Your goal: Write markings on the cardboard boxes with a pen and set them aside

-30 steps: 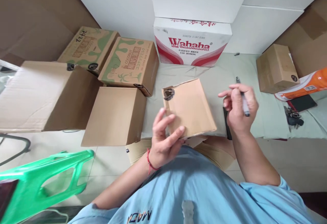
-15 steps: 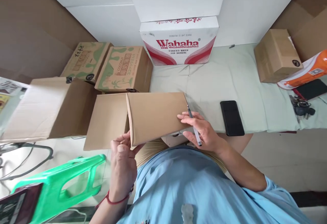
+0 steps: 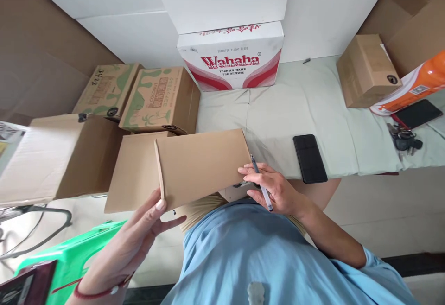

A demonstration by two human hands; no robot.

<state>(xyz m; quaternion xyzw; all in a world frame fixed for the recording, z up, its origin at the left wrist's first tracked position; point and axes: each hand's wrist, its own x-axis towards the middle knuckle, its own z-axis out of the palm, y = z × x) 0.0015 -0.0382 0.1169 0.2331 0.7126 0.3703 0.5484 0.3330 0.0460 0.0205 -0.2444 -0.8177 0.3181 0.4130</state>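
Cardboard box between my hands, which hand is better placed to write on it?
Your right hand, most likely: it holds the pen, its tip beside the right edge of the box. Your left hand is at the opposite near corner, with no pen visible.

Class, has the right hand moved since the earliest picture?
Yes, leftward: the right hand earlier partly hid the black phone; now it is clear to the phone's left.

The left forearm (image 3: 104,270) slants in from below and left of the left grip (image 3: 139,231), whose thumb lies opposite partly hidden fingers, a lower finger (image 3: 175,223) outstretched. The right forearm (image 3: 328,235) reaches the right grip (image 3: 273,187) from its lower right, fingers loosely bent, thumb beneath them.
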